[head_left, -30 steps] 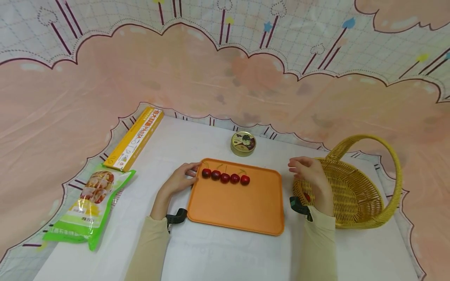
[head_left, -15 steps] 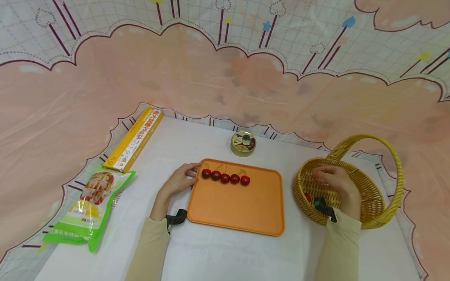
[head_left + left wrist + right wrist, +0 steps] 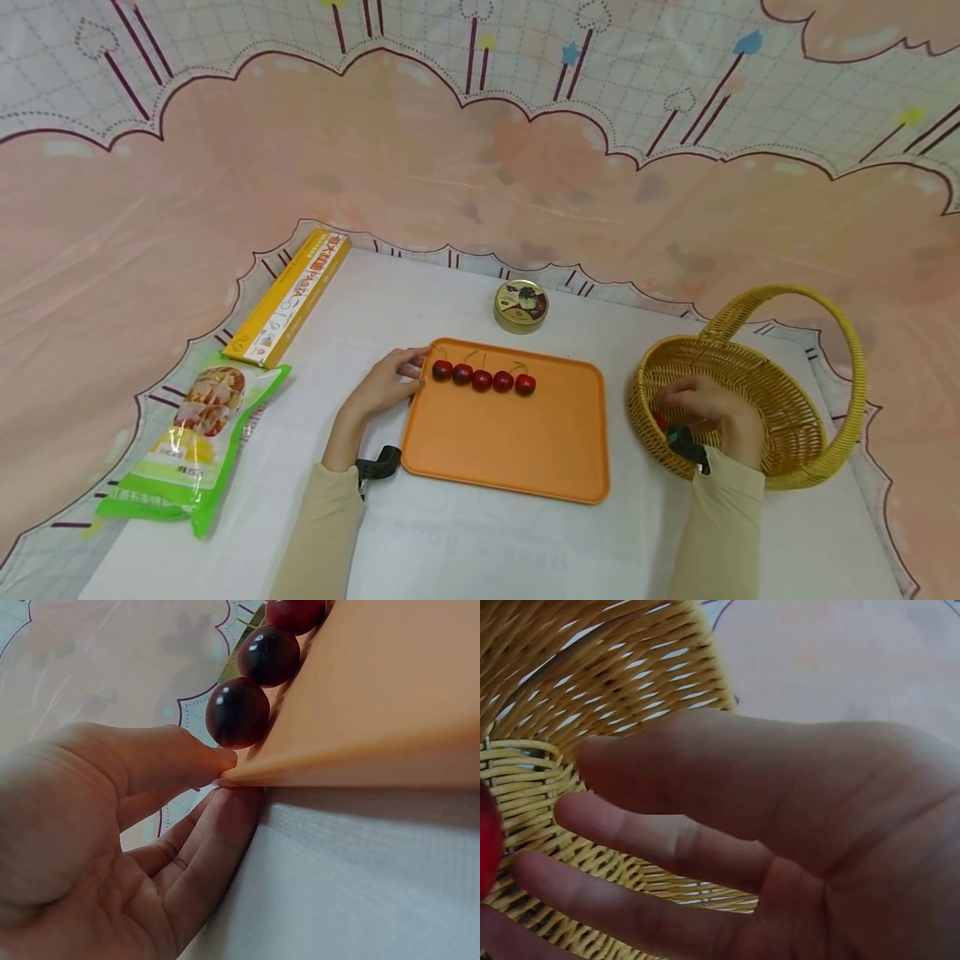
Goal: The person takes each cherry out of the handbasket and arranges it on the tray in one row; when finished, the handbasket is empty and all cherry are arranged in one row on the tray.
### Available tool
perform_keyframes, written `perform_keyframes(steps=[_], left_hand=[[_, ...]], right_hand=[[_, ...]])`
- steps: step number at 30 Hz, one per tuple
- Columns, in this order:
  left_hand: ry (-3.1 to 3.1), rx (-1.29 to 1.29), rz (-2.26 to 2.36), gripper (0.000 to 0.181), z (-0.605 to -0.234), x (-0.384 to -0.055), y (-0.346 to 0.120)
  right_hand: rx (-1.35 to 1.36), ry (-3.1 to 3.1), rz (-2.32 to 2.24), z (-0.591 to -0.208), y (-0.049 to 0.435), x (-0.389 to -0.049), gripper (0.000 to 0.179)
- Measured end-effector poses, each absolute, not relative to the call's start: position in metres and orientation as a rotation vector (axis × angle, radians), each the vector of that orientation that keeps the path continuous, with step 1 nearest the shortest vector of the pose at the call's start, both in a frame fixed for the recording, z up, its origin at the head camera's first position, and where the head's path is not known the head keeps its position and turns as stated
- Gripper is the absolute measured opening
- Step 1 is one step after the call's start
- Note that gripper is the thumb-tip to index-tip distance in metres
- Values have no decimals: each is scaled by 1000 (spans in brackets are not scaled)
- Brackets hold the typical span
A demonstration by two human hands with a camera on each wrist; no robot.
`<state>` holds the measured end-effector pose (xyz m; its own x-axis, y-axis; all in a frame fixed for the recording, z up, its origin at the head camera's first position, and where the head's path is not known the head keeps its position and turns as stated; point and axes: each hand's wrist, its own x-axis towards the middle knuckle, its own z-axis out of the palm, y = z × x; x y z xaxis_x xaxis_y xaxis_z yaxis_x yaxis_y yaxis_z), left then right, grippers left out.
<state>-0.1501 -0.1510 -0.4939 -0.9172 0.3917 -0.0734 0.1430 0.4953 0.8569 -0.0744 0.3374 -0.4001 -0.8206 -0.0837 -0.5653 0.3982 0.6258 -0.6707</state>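
My left hand (image 3: 381, 382) pinches the upper left corner of an orange tray (image 3: 510, 442). In the left wrist view the thumb lies on top of the rim and the fingers (image 3: 225, 832) come from below. Several dark red cherries (image 3: 482, 380) with stems stand in a row along the tray's far left part; the nearest cherry (image 3: 238, 712) is right by the thumb. Inside the yellow wicker basket (image 3: 780, 400) is my right hand (image 3: 712, 408), fingers relaxed and apart with nothing between them. A red cherry (image 3: 487, 844) shows just beyond its fingertips, partly cut off by the frame.
A round gold tin (image 3: 521, 305) stands behind the tray. On the left lie a yellow pasta box (image 3: 288, 296) and a green food bag (image 3: 191, 442). The basket's tall handle (image 3: 843, 350) arches over its right side. A patterned cloth (image 3: 450, 183) backs the white table.
My right hand has moved right from the basket's left rim down into the basket, and lately a little lower and left. The left hand, tray and cherries in the row have stayed put.
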Motion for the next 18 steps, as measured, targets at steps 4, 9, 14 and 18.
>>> perform_keyframes(steps=[4,9,14,18], left_hand=[[2480,454,1393,55,-493,-150,-151],[2473,494,1423,54,-492,-148,-152],[2468,513,1441,54,-492,-147,-152],[2462,509,1454,54,-491,-147,-152]], right_hand=[[180,2272,-1123,-404,337,-75,37],[123,2218,-1223,-409,337,-79,38],[93,2136,-1347,-412,337,-80,41],[102,2136,-1365,-411,336,-79,42]])
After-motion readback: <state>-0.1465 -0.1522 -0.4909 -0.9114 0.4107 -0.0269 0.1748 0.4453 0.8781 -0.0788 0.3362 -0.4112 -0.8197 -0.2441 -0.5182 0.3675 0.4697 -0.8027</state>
